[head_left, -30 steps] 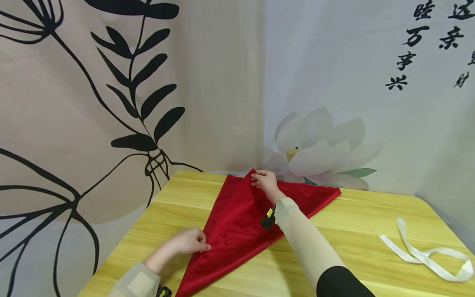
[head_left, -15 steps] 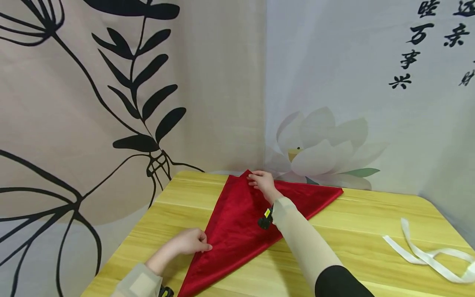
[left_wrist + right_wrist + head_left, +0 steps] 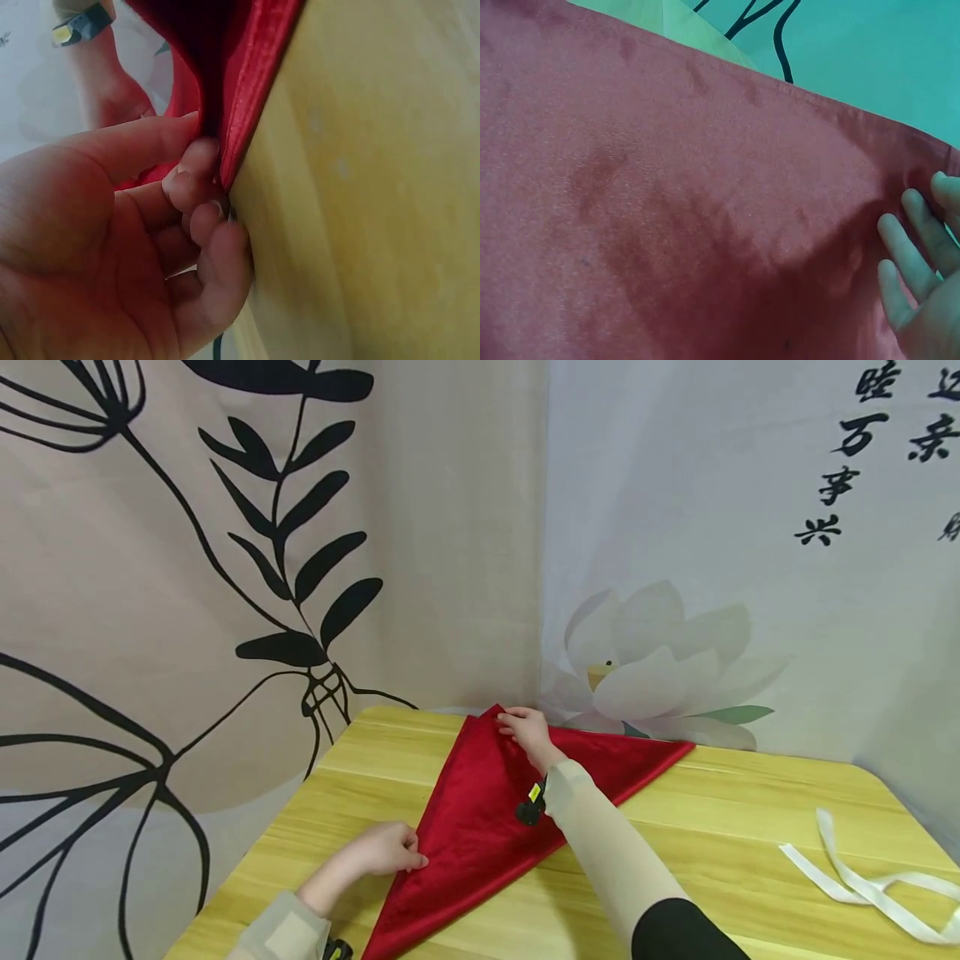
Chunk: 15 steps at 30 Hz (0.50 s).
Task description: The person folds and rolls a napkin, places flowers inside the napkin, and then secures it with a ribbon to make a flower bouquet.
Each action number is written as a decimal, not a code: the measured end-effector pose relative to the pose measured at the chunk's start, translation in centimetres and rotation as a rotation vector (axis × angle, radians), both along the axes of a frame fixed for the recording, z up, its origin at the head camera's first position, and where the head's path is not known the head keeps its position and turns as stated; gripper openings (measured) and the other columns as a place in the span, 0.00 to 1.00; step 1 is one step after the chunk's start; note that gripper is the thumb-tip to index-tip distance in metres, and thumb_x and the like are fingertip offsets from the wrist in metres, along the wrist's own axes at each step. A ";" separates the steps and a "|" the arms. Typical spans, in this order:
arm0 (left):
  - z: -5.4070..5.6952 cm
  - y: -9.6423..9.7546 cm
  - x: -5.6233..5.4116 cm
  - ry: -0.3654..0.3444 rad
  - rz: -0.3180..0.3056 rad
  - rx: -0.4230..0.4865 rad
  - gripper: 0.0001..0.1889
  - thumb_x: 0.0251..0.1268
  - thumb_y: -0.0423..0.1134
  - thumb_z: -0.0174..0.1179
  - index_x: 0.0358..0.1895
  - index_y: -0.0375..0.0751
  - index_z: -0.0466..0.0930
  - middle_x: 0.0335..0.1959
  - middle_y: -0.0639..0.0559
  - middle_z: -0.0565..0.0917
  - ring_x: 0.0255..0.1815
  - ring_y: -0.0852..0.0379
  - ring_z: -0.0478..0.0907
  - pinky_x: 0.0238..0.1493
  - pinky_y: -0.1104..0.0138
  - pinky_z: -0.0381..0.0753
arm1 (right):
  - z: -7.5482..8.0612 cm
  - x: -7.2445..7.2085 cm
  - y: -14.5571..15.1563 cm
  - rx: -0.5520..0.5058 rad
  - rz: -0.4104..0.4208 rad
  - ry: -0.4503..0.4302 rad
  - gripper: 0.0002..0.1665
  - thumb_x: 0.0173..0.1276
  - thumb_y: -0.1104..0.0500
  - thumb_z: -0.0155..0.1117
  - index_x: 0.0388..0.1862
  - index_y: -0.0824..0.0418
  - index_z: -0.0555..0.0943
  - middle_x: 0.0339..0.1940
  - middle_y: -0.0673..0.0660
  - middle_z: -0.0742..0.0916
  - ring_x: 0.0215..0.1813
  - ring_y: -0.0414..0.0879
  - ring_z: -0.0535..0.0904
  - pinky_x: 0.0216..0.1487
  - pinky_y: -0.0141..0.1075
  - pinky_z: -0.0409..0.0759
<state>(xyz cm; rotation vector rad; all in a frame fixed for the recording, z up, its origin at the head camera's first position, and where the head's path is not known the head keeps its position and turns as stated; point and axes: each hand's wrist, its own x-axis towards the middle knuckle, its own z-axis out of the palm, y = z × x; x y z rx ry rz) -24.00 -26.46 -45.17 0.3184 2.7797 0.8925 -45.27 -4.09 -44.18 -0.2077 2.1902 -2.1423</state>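
Note:
A shiny red cloth (image 3: 480, 827), folded into a triangle, lies over the table with its long folded side toward the lower right. My left hand (image 3: 388, 847) pinches its left edge between thumb and fingers; the left wrist view shows the cloth's layers gaping a little above that hand (image 3: 150, 225). At the far side, my right hand (image 3: 527, 731) pinches a raised corner of the cloth. In the right wrist view the right hand (image 3: 930, 277) is at the right border, other fingers spread over the red surface (image 3: 667, 187).
A white ribbon (image 3: 873, 889) lies loosely curled on the right of the wooden table (image 3: 720, 827). Printed fabric hangings (image 3: 465, 543) stand close behind the table's far edge. The table's left edge slants past my left forearm.
My right hand has drawn the raised corner slightly left toward the cloth's far-left corner. The left hand keeps its pinch on the edge. The head view has shifted a little left.

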 end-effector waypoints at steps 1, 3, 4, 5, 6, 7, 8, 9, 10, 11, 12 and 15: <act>-0.1 0.0 0.0 -0.003 0.002 0.001 0.19 0.57 0.39 0.66 0.14 0.48 0.67 0.11 0.61 0.68 0.12 0.65 0.59 0.15 0.72 0.60 | 0.0 0.0 -0.1 0.000 0.001 0.001 0.18 0.69 0.62 0.62 0.55 0.69 0.79 0.50 0.66 0.85 0.49 0.58 0.83 0.54 0.49 0.76; -0.1 0.0 -0.1 -0.011 0.008 0.000 0.20 0.58 0.39 0.66 0.14 0.48 0.66 0.11 0.61 0.68 0.11 0.64 0.60 0.13 0.72 0.62 | 0.0 0.0 -0.2 0.000 0.002 -0.001 0.18 0.69 0.62 0.62 0.55 0.69 0.79 0.49 0.66 0.85 0.49 0.57 0.84 0.53 0.49 0.76; -0.2 0.0 0.0 -0.015 0.010 -0.001 0.20 0.58 0.38 0.66 0.14 0.48 0.66 0.11 0.60 0.67 0.10 0.64 0.60 0.12 0.72 0.62 | 0.0 0.1 -0.2 -0.003 0.002 -0.006 0.18 0.69 0.62 0.62 0.55 0.69 0.79 0.49 0.66 0.85 0.49 0.57 0.84 0.53 0.49 0.76; -0.2 0.0 0.0 -0.018 0.012 -0.006 0.20 0.58 0.38 0.66 0.14 0.48 0.65 0.11 0.60 0.66 0.09 0.64 0.60 0.12 0.72 0.63 | 0.0 0.1 -0.3 -0.007 0.003 -0.012 0.18 0.69 0.61 0.62 0.55 0.69 0.79 0.49 0.65 0.86 0.49 0.57 0.84 0.53 0.50 0.76; -0.1 0.0 0.0 -0.017 0.014 -0.014 0.21 0.58 0.39 0.66 0.14 0.49 0.64 0.10 0.60 0.66 0.09 0.64 0.60 0.11 0.72 0.63 | 0.0 0.1 -0.4 -0.010 0.003 -0.017 0.18 0.69 0.61 0.62 0.55 0.69 0.79 0.48 0.65 0.86 0.49 0.57 0.84 0.53 0.50 0.77; -0.1 0.0 0.1 -0.013 0.015 -0.024 0.21 0.58 0.39 0.66 0.14 0.49 0.64 0.10 0.60 0.64 0.08 0.64 0.60 0.11 0.72 0.62 | -0.1 0.1 -0.4 -0.013 0.004 -0.023 0.18 0.69 0.61 0.62 0.55 0.69 0.79 0.48 0.65 0.86 0.49 0.57 0.83 0.53 0.51 0.77; -0.1 0.0 0.1 -0.009 0.017 -0.035 0.21 0.58 0.39 0.66 0.14 0.49 0.63 0.10 0.60 0.63 0.08 0.64 0.60 0.11 0.72 0.61 | -0.1 0.1 -0.4 -0.015 0.006 -0.028 0.19 0.69 0.61 0.62 0.55 0.70 0.79 0.48 0.65 0.86 0.50 0.58 0.83 0.53 0.51 0.77; 0.0 0.0 0.1 -0.004 0.019 -0.047 0.22 0.58 0.40 0.66 0.14 0.50 0.63 0.10 0.60 0.62 0.08 0.64 0.59 0.12 0.72 0.60 | -0.2 0.1 -0.5 -0.016 0.007 -0.032 0.19 0.69 0.61 0.61 0.55 0.70 0.78 0.48 0.64 0.86 0.50 0.59 0.83 0.53 0.51 0.77; 0.0 0.1 0.2 -0.002 0.022 -0.057 0.22 0.58 0.40 0.66 0.14 0.50 0.62 0.10 0.60 0.62 0.08 0.64 0.59 0.12 0.72 0.60 | -0.2 0.1 -0.5 -0.016 0.008 -0.036 0.19 0.69 0.61 0.61 0.55 0.70 0.78 0.48 0.64 0.86 0.51 0.59 0.83 0.54 0.51 0.76; 0.1 0.1 0.2 0.001 0.026 -0.067 0.22 0.58 0.41 0.66 0.14 0.50 0.62 0.10 0.60 0.62 0.08 0.64 0.59 0.12 0.72 0.60 | -0.3 0.0 -0.5 -0.012 0.009 -0.035 0.19 0.69 0.61 0.61 0.55 0.69 0.79 0.48 0.64 0.86 0.51 0.59 0.82 0.54 0.51 0.77; 0.1 0.1 0.2 0.002 0.030 -0.074 0.22 0.58 0.41 0.66 0.14 0.50 0.63 0.10 0.61 0.62 0.08 0.64 0.59 0.12 0.72 0.60 | -0.4 0.0 -0.5 -0.006 0.010 -0.033 0.18 0.69 0.61 0.61 0.55 0.70 0.79 0.48 0.64 0.86 0.51 0.59 0.83 0.53 0.50 0.77; 0.2 0.2 0.1 -0.006 0.042 -0.075 0.21 0.61 0.41 0.64 0.15 0.49 0.64 0.09 0.60 0.64 0.08 0.63 0.61 0.11 0.72 0.62 | -0.5 -0.1 -0.5 0.007 0.006 -0.033 0.18 0.69 0.61 0.61 0.55 0.69 0.79 0.49 0.64 0.86 0.49 0.57 0.83 0.54 0.50 0.77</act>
